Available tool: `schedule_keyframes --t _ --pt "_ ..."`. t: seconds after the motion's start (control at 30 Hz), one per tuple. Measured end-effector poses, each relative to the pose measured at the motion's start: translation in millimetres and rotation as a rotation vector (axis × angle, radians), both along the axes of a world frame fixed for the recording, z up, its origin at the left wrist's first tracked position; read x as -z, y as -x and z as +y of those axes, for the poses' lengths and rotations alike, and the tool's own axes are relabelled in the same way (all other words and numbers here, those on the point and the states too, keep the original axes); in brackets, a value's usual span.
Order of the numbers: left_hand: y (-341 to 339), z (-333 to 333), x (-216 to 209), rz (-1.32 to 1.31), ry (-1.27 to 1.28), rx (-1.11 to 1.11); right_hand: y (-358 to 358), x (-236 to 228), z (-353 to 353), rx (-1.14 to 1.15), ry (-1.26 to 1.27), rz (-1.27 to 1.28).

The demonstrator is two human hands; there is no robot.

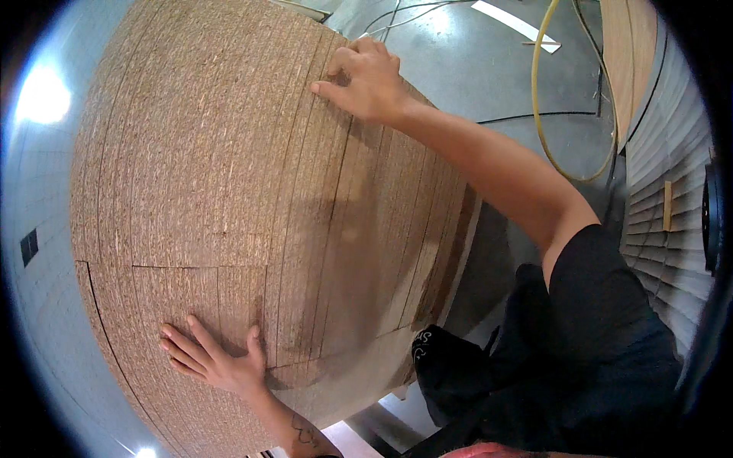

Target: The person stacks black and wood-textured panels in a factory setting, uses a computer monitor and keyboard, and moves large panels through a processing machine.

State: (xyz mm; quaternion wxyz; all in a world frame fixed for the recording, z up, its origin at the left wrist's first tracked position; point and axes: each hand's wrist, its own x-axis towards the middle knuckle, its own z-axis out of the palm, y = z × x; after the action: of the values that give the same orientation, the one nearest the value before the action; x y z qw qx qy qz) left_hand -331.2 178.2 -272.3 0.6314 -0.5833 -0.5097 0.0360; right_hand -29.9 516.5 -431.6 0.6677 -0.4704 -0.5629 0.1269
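Note:
A large stack of brown particleboard panels (198,145) fills the middle, its rough edges showing as long parallel strips. My left hand (217,366) lies on the lower part of these edges, palm down with fingers spread. Higher up, near the far rim of the stack, my right hand (366,80) rests with bent fingers. Its thumb stands apart from the fingers, and a gap shows between them. Neither hand visibly lifts anything. Contact under the right fingers is partly hidden.
A yellow hose (537,99) and dark cables (542,115) lie across the grey floor (458,76). A white strip (515,24) lies at the top. Wooden panel (630,61) and pale ribbed sheeting (660,214) stand at the right. My dark shoe (450,366) is close to the stack.

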Motion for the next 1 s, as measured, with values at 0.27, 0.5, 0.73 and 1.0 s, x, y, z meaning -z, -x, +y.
schedule_keyframes --t 0.27,0.5,0.73,1.0 --pt "0.8 -3.5 -1.6 -0.036 0.015 0.001 3.9 -10.2 -8.3 0.154 -0.247 -0.102" --pt "-0.3 -4.4 -0.9 -0.053 0.013 0.008 -2.5 -33.9 -12.0 0.09 -0.168 -0.08" --pt "3.6 -5.3 0.3 -0.064 0.004 -0.014 -2.4 -53.0 -12.2 0.08 -0.056 -0.106" --pt "-2.3 -7.3 -0.8 -0.091 0.009 -0.05 3.0 -53.4 -5.2 0.199 -0.262 -0.162"
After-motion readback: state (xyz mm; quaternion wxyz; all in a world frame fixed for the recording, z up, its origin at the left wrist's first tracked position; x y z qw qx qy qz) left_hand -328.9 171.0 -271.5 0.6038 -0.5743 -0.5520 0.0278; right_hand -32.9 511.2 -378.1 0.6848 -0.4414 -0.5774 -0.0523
